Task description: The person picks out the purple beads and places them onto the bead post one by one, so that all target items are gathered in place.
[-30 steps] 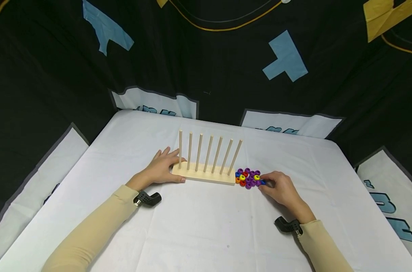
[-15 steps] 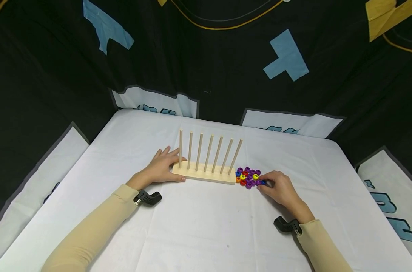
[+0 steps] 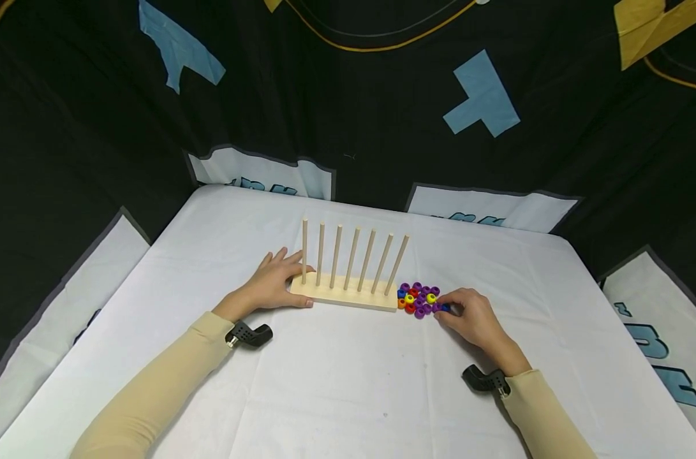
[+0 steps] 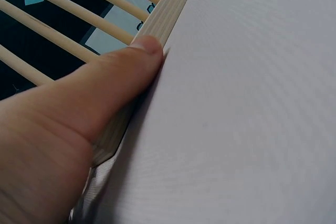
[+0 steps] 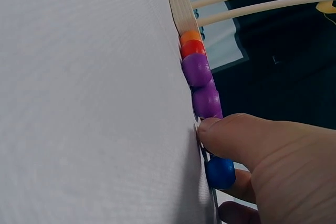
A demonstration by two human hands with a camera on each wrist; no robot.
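A pale wooden base (image 3: 353,298) carries several upright pegs (image 3: 350,258) with no beads on them. My left hand (image 3: 270,284) grips its left end, thumb along the front edge and fingers behind; the left wrist view shows the thumb (image 4: 121,74) against the wood. Purple, red, blue, yellow and orange beads (image 3: 419,304) lie packed at the base's right end. At the cluster's right side, my right hand (image 3: 476,319) has thumb and fingers curled round the outer beads. In the right wrist view, a blue bead (image 5: 220,172) sits beside the thumb (image 5: 231,135).
A white cloth (image 3: 336,382) covers the table. Black curtain (image 3: 348,127) with blue and yellow patches hangs behind it. A black wrist device (image 3: 250,335) is on the left wrist, another (image 3: 485,380) on the right.
My right hand and the beads at the cluster's right side have shifted very slightly left. My left hand and the base have stayed in place.
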